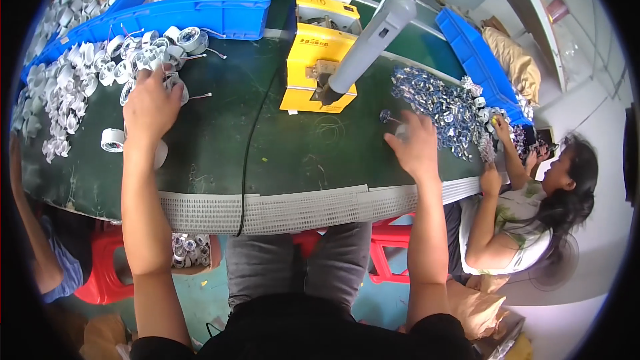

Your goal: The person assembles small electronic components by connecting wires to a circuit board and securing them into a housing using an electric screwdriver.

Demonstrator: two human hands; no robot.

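My left hand (pixel 152 103) reaches over a cluster of white round housings (pixel 150 55) at the back left, some with thin wires and small plugs. Its thumb and fingers are apart, the fingertips touching or just above the housings. To the right, my right hand (pixel 419 145) is above the table beside a heap of small blue circuit boards (pixel 437 103). A single round board (pixel 385 116) hangs by its wire at these fingertips, with a blurred whitish piece by the thumb. Near my left wrist lie a white housing (pixel 113 140) and another partly hidden behind the forearm.
A yellow machine (pixel 320 60) with a grey tube (pixel 373 43) stands at mid-table; its black cable (pixel 257 120) runs to the front edge. Blue bins (pixel 230 17) line the back left. White curved pieces (pixel 67 93) pile up at the left. A co-worker (pixel 527 220) sits at the right.
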